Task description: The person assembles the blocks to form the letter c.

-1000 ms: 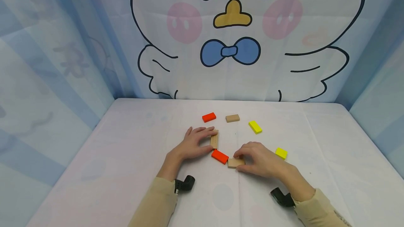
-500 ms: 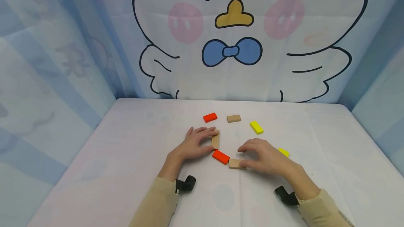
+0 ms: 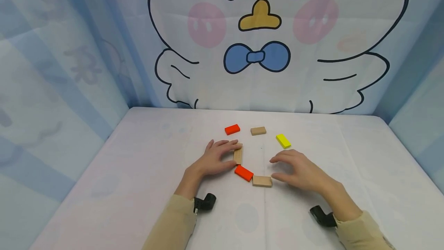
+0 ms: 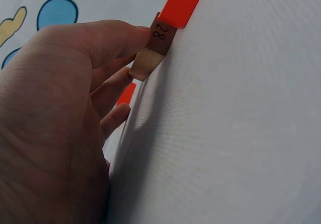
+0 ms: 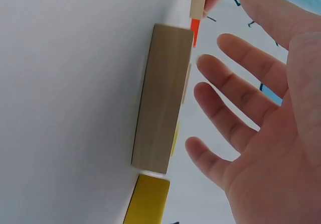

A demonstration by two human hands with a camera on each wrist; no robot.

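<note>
My left hand [image 3: 233,154] lies on the white table [image 3: 145,173] and pinches an upright wooden block [image 3: 237,155] between thumb and forefinger. In the left wrist view this wooden block [image 4: 155,45] bears the number 28 and touches an orange block [image 4: 183,3]. That orange block [image 3: 243,173] lies beside a flat wooden block [image 3: 261,181]. My right hand [image 3: 274,169] hovers just right of it with fingers spread and holds nothing. The right wrist view has the flat wooden block [image 5: 163,98] with a yellow block [image 5: 148,201] at its end.
Farther back lie another orange block [image 3: 232,129], a wooden block [image 3: 258,130] and a yellow block [image 3: 283,141]. A cartoon-bird curtain [image 3: 256,49] closes the back, and blue curtains stand at both sides.
My right hand has let go of the flat wooden block and drawn off to the right with fingers spread, now hiding the near yellow block in the head view. The left hand has stayed put.
</note>
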